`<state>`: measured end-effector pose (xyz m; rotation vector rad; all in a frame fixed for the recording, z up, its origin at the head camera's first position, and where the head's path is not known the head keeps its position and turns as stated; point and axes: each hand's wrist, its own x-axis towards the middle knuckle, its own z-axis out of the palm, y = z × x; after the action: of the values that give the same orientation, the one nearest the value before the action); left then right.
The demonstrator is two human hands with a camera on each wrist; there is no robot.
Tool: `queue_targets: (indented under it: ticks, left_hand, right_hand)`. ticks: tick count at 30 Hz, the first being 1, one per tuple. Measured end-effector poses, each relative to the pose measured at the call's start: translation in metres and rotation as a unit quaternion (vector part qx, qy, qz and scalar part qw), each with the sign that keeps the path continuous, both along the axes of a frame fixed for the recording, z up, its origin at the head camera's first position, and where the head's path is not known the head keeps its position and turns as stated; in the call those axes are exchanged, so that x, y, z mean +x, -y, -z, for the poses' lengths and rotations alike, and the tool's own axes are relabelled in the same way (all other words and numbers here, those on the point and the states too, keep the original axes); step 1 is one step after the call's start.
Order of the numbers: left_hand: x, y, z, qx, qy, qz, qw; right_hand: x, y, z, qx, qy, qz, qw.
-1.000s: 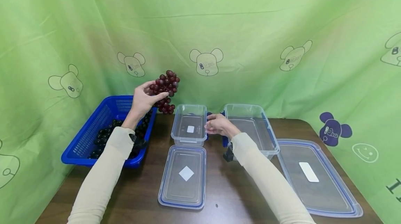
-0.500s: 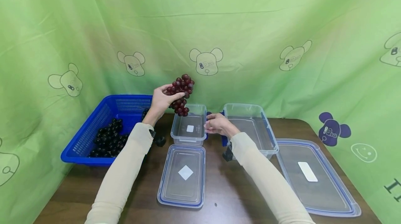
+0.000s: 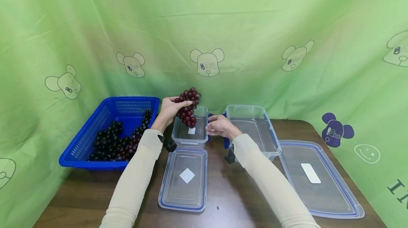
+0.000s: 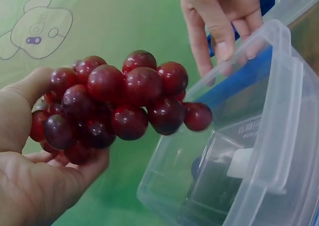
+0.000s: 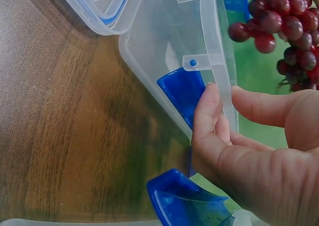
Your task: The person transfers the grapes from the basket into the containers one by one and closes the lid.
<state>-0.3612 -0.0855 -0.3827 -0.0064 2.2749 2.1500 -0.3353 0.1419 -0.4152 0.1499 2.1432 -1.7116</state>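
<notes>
A bunch of dark red grapes [image 3: 188, 109] hangs over the small clear container [image 3: 178, 136], gripped by my left hand [image 3: 169, 109]. In the left wrist view thumb and fingers curl round the upper part of the bunch [image 4: 139, 86], and its free end points toward the container's opening. My right hand [image 3: 220, 126] pinches the container's right rim; in the right wrist view thumb and forefinger lie on either side of the wall, beside a blue clip [image 5: 184, 94]. Inside, only a white label [image 3: 191, 131] shows on the container's bottom.
A blue basket [image 3: 83, 132] with black and dark red grapes [image 3: 111, 143] stands at the left. The small lid [image 3: 183, 192] lies in front of the small container. A larger clear container [image 3: 274, 137] stands right, its lid [image 3: 328, 196] beside it. A green curtain [image 3: 255, 26] hangs behind.
My left hand has carried the red grapes right and then lower, from beside the basket to over the small container. The right hand stays at the container's rim.
</notes>
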Motion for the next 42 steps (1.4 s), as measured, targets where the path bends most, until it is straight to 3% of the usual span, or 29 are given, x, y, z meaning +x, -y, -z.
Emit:
queue_targets:
  ticks: [11, 15, 19, 25, 32, 39, 42]
  left_hand:
    - [0.005, -0.013, 0.015, -0.025, 0.049, 0.004, 0.9985]
    - [0.005, -0.019, 0.024, -0.042, 0.037, -0.007, 0.9984]
    - [0.008, -0.027, 0.031, -0.091, 0.019, -0.028, 0.9953]
    - [0.012, -0.041, 0.038, -0.165, -0.016, -0.061, 0.9843]
    - [0.014, -0.055, 0.041, -0.259, -0.039, -0.081, 0.9619]
    - [0.017, -0.065, 0.043, -0.326, -0.057, -0.077, 0.9405]
    - [0.018, -0.069, 0.045, -0.334, -0.05, -0.064, 0.9391]
  right_hand:
    - [-0.001, 0.0, 0.0, 0.006, -0.001, -0.001, 1.0]
    - [-0.001, 0.001, 0.001, -0.003, 0.002, -0.001, 1.0]
    - [0.0, 0.001, 0.0, -0.005, 0.005, 0.0, 1.0]
    - [0.0, 0.001, 0.002, -0.007, 0.006, -0.002, 1.0]
    - [0.0, 0.0, 0.001, -0.008, 0.006, 0.001, 1.0]
    - [0.001, 0.001, 0.001, -0.006, 0.003, 0.001, 1.0]
    - [0.001, 0.001, 0.001, -0.007, 0.004, 0.001, 1.0]
